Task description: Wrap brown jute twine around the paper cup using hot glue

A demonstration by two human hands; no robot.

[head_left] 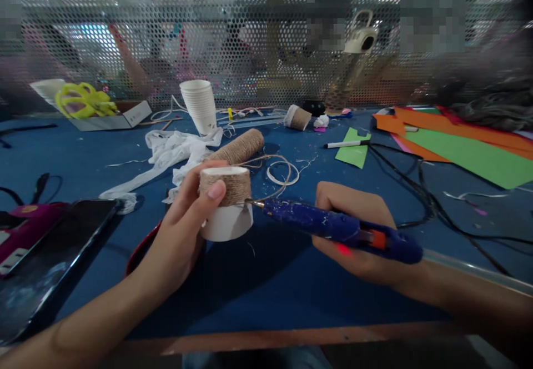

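My left hand (189, 210) is closed around a short white paper cup (228, 224), its thumb pressed on the brown twine (237, 184) wound about one half. The lower part of the cup shows bare white. My right hand (353, 213) grips a blue glue gun (316, 219) with a clear glue stick (474, 267) sticking out of its back. The gun's metal tip touches or nearly touches the cup at the edge of the twine. A loose strand loops from the cup towards a twine spool (239, 145) lying behind it.
Behind lie white lace ribbon (179, 149), stacked paper cups (198, 105) and a twine-wrapped cup (297, 117). A phone (58, 258) is at left, yellow scissors (85, 101) in a box. Black cable (420, 177), a marker (347, 144) and coloured paper (470, 146) lie right. A perforated metal screen (258, 52) closes the back.
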